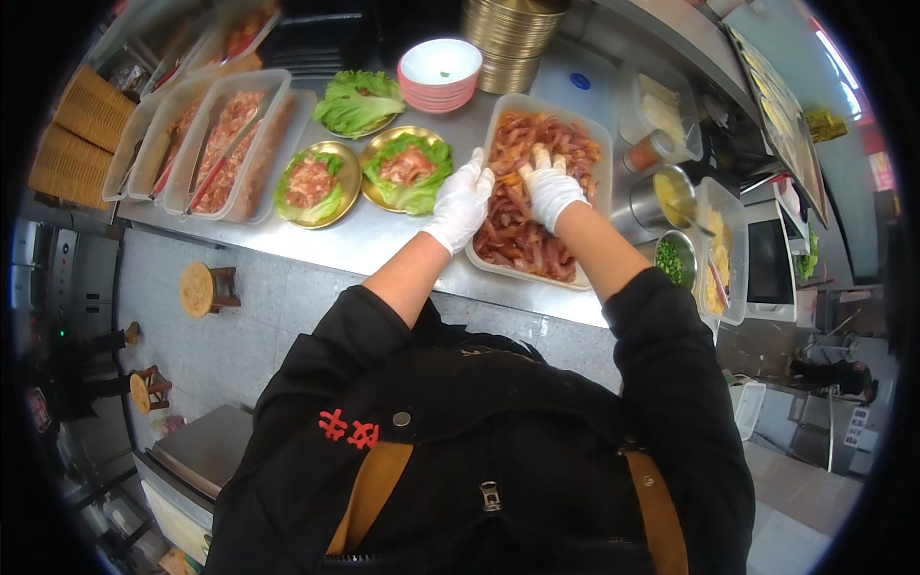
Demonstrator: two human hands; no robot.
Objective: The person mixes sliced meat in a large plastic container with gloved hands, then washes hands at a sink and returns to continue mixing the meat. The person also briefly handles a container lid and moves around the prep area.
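Note:
My left hand (460,201), in a white disposable glove, is against the left rim of a translucent plastic tub (607,188), thumb toward the inside. The tub holds dark red marinated meat strips (519,241) with orange bits among them. My right hand (552,188), gloved too, rests on the meat with fingers spread and fingertips stained. Left of the tub sit two gold plates, a nearer-left plate (350,188) and one beside my left hand (370,198), each bearing raw meat on lettuce. Behind them a third plate carries lettuce leaves (359,102).
Stacked pink-and-white bowls (440,75) and gold plates (512,43) stand behind. At left are tubs of raw meat (228,144) with red-handled tongs. To the right are a spice jar (648,151), a steel pot (663,198), chopped green onion (670,260) and another tub (732,287).

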